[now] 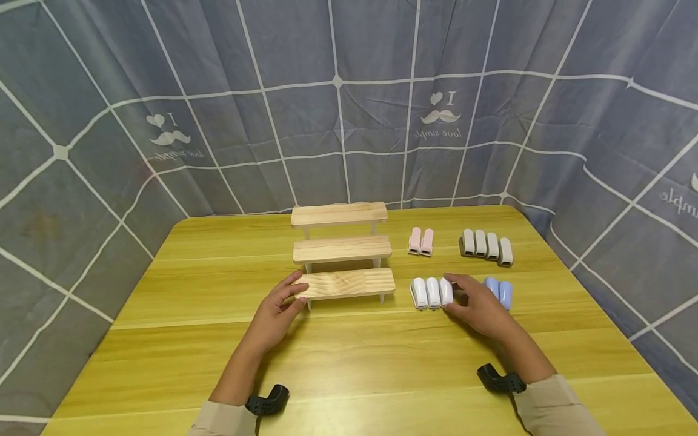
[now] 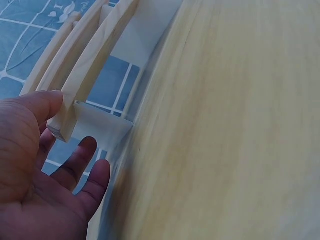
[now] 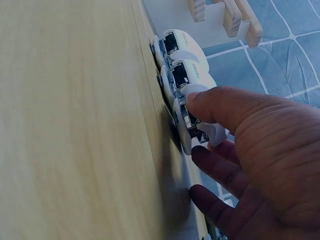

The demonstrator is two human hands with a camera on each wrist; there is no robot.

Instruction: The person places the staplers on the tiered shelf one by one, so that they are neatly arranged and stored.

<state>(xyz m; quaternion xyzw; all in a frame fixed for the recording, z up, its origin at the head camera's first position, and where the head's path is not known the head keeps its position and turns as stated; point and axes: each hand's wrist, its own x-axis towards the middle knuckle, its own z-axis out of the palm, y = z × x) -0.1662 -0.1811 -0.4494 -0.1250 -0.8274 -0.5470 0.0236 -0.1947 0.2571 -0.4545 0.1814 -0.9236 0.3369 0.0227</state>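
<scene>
A three-tier wooden display stand [image 1: 345, 283] with pale planks and white side supports stands near the table's middle. My left hand [image 1: 274, 313] pinches the left end of its lowest plank, thumb at the front edge; in the left wrist view two fingers hang free below the plank. Right of the stand, three small white lever-topped gadgets [image 1: 432, 293] with metal parts stand side by side, stapler-like in shape. My right hand [image 1: 481, 306] grips the rightmost white gadget [image 3: 215, 132] between thumb and forefinger. The hand partly hides it in the right wrist view.
Two pink gadgets [image 1: 421, 241] of like shape lie behind the white ones. Several grey-white ones [image 1: 486, 246] make a row at the back right. Two blue ones [image 1: 498, 292] sit beyond my right hand, partly covered. A grey checked curtain [image 1: 305, 121] hangs along the table's back.
</scene>
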